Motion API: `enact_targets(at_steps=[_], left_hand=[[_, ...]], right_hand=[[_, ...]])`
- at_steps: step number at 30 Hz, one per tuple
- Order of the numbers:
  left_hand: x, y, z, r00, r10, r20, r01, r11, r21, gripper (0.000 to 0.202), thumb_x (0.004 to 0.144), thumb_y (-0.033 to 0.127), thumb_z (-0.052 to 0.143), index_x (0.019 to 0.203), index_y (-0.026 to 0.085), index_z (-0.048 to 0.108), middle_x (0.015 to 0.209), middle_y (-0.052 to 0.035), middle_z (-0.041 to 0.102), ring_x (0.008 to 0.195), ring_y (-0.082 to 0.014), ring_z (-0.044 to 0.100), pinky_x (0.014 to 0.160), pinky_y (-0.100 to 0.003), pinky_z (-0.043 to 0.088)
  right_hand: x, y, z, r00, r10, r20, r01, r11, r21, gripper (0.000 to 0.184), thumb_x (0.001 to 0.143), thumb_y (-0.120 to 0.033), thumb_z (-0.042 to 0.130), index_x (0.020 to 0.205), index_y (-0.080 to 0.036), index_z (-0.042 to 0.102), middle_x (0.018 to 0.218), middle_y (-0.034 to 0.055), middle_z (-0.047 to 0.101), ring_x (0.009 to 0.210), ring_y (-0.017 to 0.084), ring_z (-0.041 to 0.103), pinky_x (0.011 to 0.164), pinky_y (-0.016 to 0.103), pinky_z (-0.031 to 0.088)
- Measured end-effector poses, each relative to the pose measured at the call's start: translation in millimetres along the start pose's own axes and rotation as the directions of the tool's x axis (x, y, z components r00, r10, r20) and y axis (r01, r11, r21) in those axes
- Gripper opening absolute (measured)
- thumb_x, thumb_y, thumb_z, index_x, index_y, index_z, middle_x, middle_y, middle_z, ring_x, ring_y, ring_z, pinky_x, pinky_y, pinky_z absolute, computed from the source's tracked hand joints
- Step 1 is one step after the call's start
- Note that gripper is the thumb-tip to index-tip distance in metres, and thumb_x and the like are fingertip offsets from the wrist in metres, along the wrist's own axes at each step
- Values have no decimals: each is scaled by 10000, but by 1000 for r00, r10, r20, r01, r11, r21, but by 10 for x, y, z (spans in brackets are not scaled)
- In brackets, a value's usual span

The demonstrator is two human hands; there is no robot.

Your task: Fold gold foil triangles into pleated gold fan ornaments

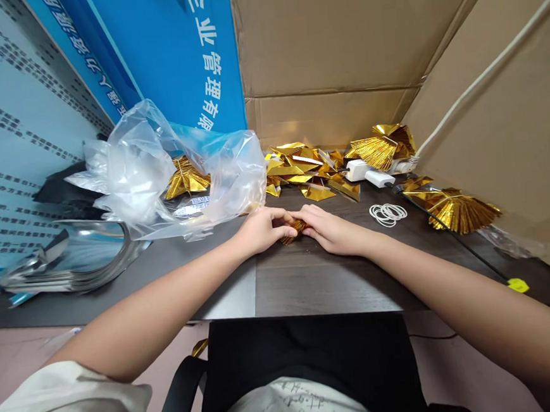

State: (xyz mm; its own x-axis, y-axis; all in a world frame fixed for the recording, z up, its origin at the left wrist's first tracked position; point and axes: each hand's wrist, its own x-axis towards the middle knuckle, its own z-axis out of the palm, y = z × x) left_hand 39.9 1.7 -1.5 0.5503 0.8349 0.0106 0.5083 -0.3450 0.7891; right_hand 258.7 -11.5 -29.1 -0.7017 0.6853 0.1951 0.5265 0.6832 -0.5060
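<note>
Gold foil bundle slants up rightward, pinched between left hand and right hand

Pleated strip and fans: gold metallic foil, glossy, creased. Bag: clear plastic, shiny, crumpled. Cardboard: brown paper, matt, slightly rough; desk: dark wood-grain laminate, smooth, low sheen.

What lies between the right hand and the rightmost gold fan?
In the head view, white rubber bands and a thin black cable lie between the right hand and the rightmost gold fan.
</note>
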Motion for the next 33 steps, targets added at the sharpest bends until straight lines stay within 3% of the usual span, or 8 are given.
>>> enact_targets(at_steps=[6, 12, 16, 19, 23, 29, 31, 33], left_hand=[[14, -53, 26, 998, 27, -51, -23, 996, 87, 63, 819, 185, 768, 852, 169, 717, 860, 11, 756, 836, -156, 676, 796, -266, 462], [-29, -30, 11, 989, 147, -11, -140, 961, 240, 76, 898, 220, 703, 952, 167, 703, 962, -33, 741, 896, -186, 662, 839, -305, 469], [-106, 29, 68, 979, 202, 30, -194, 873, 447, 242, 971, 355, 610, 1072, 142, 664, 1039, -96, 671, 985, -242, 611, 900, -373, 478], [-154, 65, 159, 982, 187, 1, -146, 762, 630, 394, 1002, 455, 519, 1198, 122, 595, 1123, -137, 617, 1058, -292, 566, 958, -440, 471], [-161, 95, 244, 986, 169, 6, -112, 626, 772, 400, 1054, 410, 341, 1177, 109, 575, 1146, -156, 587, 1092, -320, 535, 956, -476, 463], [-82, 81, 158, 996, 54, 71, -88, 692, 717, 297, 1060, 322, 329, 1141, 147, 556, 1168, -133, 573, 1090, -301, 541, 965, -488, 453], [-58, 57, 120, 996, 55, 70, -88, 704, 704, 268, 1057, 311, 347, 1133, 163, 556, 1166, -118, 576, 1083, -295, 549, 979, -495, 441], [-46, 32, 102, 995, 75, 65, -99, 703, 704, 259, 1054, 315, 360, 1137, 166, 555, 1168, -115, 576, 1080, -302, 552, 972, -501, 439]], right_hand=[[-4, 47, 1, 999, -28, -31, 29, 999, 15, 406, 1000, -231, 411, 1397, -180, 477, 1104, 118, 573, 1031, 193, 562, 958, 414, 539], [3, 65, 13, 999, 22, -39, -21, 999, 28, 410, 993, -246, 428, 1393, -171, 487, 1147, 130, 597, 1076, 211, 572, 989, 450, 534], [2, 43, 22, 998, 39, -40, -38, 999, 18, 429, 989, -235, 408, 1404, -153, 481, 1146, 138, 593, 1084, 221, 561, 1003, 475, 529], [9, 38, 49, 997, 34, -63, -34, 999, 6, 433, 988, -229, 398, 1407, -152, 477, 1145, 145, 603, 1074, 228, 569, 998, 495, 537], [35, 41, 98, 996, 33, -82, -33, 999, -4, 489, 996, -265, 387, 1471, -152, 412, 1276, 168, 589, 1201, 253, 565, 1077, 537, 510], [1, 58, 49, 993, 91, -78, -90, 996, 24, 633, 985, -342, 452, 1554, -124, 280, 1533, 209, 428, 1409, 275, 480, 1190, 540, 436], [-35, 61, 7, 990, 125, -71, -124, 992, 18, 679, 971, -376, 489, 1552, -103, 270, 1545, 225, 402, 1412, 288, 469, 1180, 545, 439], [-63, 59, -25, 988, 140, -61, -141, 990, -15, 666, 968, -409, 497, 1521, -83, 320, 1463, 230, 468, 1356, 301, 492, 1146, 562, 454]])
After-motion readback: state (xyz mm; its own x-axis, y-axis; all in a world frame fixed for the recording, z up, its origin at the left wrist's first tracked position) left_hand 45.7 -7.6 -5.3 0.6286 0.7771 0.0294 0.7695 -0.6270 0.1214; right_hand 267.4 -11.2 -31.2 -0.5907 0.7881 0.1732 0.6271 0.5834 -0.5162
